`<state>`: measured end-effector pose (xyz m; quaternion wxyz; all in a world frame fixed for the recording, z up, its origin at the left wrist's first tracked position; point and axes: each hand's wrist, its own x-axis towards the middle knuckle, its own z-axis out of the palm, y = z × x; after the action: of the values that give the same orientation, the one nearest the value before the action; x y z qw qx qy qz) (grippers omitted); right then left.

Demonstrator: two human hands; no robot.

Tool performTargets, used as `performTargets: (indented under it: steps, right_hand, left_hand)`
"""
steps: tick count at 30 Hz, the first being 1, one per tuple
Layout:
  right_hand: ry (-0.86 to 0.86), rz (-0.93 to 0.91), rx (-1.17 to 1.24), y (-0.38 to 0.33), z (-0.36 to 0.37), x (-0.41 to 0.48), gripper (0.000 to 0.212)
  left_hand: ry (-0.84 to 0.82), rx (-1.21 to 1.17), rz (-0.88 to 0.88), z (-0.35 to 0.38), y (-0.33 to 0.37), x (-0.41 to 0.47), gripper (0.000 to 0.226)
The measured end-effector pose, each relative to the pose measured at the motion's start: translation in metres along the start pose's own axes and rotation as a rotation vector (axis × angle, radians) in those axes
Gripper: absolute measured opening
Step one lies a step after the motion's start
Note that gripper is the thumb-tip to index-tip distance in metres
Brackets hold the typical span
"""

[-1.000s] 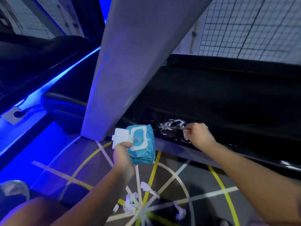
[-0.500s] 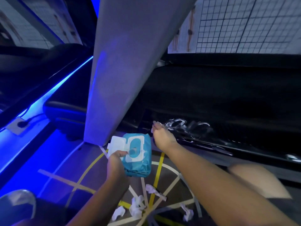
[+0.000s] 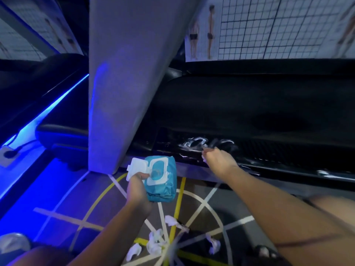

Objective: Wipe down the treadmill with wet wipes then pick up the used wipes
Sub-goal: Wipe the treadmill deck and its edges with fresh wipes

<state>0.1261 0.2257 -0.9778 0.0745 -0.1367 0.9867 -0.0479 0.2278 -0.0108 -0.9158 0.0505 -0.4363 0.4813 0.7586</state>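
My left hand point(image 3: 137, 186) grips a teal pack of wet wipes point(image 3: 160, 179) with its white lid flipped open, held above the floor. My right hand point(image 3: 218, 160) presses a small white wipe point(image 3: 204, 158) against the black side rail of the treadmill point(image 3: 269, 150); the wipe is mostly hidden under my fingers. Wet white streaks point(image 3: 194, 144) shine on the rail just beyond my fingers. Several crumpled used wipes point(image 3: 156, 242) lie on the floor below, between my forearms.
A wide grey upright post point(image 3: 123, 83) of the treadmill rises just left of my hands. The floor point(image 3: 192, 204) carries yellow and white tape lines. Blue strip light point(image 3: 57, 104) glows along a machine at the left. Gridded posters point(image 3: 278, 25) hang behind.
My right hand slid left along the rail, then back right, leaving more wet streaks. My left hand kept the pack in about the same place. The camera view shifted slightly.
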Motion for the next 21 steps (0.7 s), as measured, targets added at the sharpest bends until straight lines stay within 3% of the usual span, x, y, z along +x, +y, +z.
performTargets:
  steps: [4, 9, 15, 18, 21]
  right_hand:
    - [-0.004, 0.052, 0.026, 0.02, 0.001, -0.005, 0.007]
    - [0.124, 0.05, 0.109, 0.013, 0.003, 0.01, 0.009]
    - [0.159, -0.099, 0.254, -0.052, 0.007, 0.057, 0.024]
    - [0.256, -0.06, 0.435, -0.09, 0.0, 0.075, 0.02]
    - [0.233, -0.052, 0.484, -0.119, 0.002, 0.091, 0.021]
  left_hand:
    - [-0.045, 0.005, -0.015, 0.012, -0.007, -0.001, 0.037]
    - [-0.058, 0.016, -0.016, 0.009, -0.009, 0.004, 0.045]
    - [-0.103, 0.009, 0.029, -0.004, -0.007, 0.013, 0.041]
    - [-0.095, 0.031, 0.048, -0.018, -0.005, 0.016, 0.043]
    - [-0.077, 0.014, 0.041, -0.043, -0.003, 0.023, 0.05]
